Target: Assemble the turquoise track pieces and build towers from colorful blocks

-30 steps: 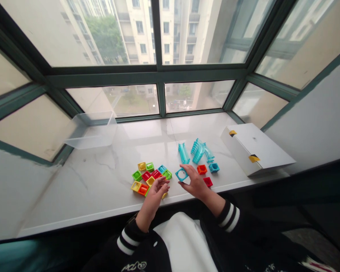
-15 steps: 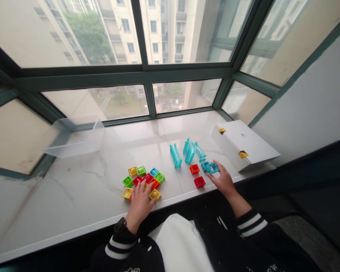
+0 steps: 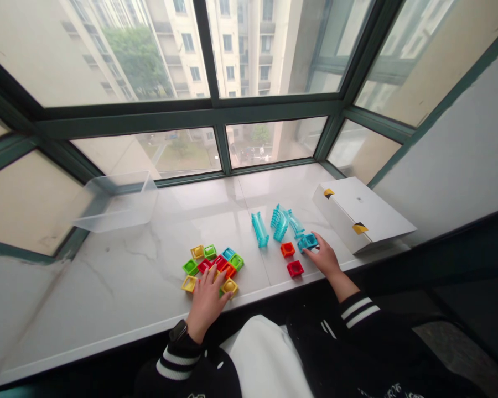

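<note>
- The pale marbled counter (image 3: 141, 271) runs under the window and carries everything.
- A clear plastic bin (image 3: 116, 202) stands at the far left of it, against the window frame, well apart from the rest.
- A flat white box (image 3: 363, 218) with two yellow-and-black tabs lies at the far right.
- A cluster of coloured square blocks (image 3: 211, 264), green, yellow, red, orange and blue, sits packed together near the front edge.
- Three ribbed teal track pieces (image 3: 280, 222) lie side by side between the cluster and the white box.
- The left hand (image 3: 207, 296) lies open and flat, fingers spread over the near side of the cluster; it holds nothing.
- The right hand (image 3: 326, 257) rests on the counter, fingers loosely curved, fingertips against a teal square block (image 3: 308, 241); I cannot tell whether it grips the block.
- The teal square block sits on the counter just in front of the track pieces.
- Two red blocks (image 3: 295, 268) lie apart just left of the right hand.
</note>
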Tool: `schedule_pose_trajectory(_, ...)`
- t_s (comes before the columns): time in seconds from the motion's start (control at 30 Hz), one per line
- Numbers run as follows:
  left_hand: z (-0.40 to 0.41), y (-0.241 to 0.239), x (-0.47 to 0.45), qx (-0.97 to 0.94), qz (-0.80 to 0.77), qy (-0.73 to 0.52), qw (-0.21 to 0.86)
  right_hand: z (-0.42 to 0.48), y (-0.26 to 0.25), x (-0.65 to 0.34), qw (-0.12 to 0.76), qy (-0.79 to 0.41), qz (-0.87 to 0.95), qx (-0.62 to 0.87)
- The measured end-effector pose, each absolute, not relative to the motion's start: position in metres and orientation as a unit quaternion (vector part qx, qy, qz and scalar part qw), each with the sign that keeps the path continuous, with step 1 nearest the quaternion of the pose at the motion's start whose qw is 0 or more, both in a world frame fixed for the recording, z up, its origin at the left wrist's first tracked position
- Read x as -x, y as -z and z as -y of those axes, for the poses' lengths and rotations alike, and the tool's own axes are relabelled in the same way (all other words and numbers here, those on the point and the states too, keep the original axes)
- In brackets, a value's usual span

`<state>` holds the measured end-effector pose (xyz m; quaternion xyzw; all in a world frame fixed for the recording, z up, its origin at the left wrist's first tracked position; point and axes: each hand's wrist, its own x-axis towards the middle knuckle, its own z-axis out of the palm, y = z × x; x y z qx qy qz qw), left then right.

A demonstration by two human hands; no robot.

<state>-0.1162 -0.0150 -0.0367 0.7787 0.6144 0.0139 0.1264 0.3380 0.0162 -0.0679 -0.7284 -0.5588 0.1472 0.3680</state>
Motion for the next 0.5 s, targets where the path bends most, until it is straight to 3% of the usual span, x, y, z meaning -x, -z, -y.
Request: schedule_pose_trajectory(0.5,0.017,0.036,0.115,-0.772,-0.619,-0.023,0.139,-0.025,0.081,-0.343,0.347,-0.184,0.545,0.741)
